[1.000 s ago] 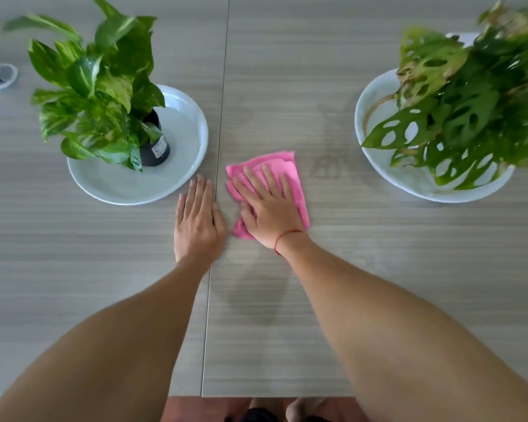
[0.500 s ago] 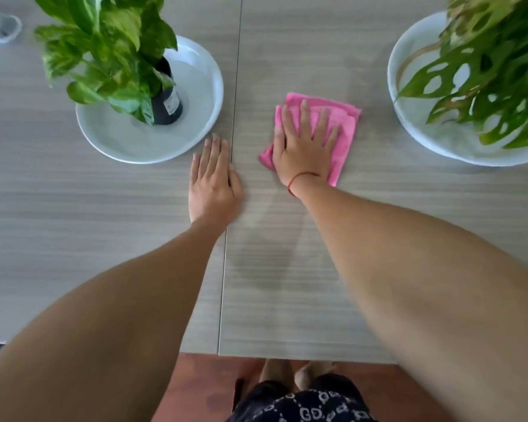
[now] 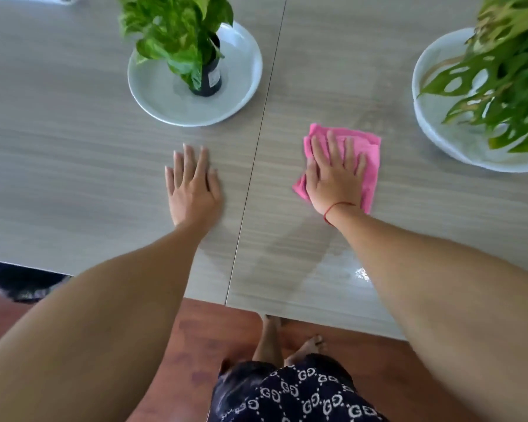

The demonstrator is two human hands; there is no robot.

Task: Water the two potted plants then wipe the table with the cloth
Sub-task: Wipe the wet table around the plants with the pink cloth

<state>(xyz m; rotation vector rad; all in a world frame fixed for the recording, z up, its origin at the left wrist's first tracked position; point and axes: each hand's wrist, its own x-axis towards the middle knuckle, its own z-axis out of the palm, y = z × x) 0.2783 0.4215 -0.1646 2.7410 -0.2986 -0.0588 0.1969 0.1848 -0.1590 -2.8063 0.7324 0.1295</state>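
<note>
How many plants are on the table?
2. The left plant stands in a black pot on the left dish; the right plant fills the right dish, partly cut off. Others may lie out of view.

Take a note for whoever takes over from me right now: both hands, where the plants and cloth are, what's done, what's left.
Hands: the left hand lies flat on the table, holding nothing. The right hand presses the pink cloth flat, right of the seam.
Plants: the left plant is in a black pot on a white plate. The right plant is on a second white plate.
Done: I cannot tell whether the plants are watered. There are damp-looking streaks near the front edge.
Left: wipe the rest of the table.
</note>
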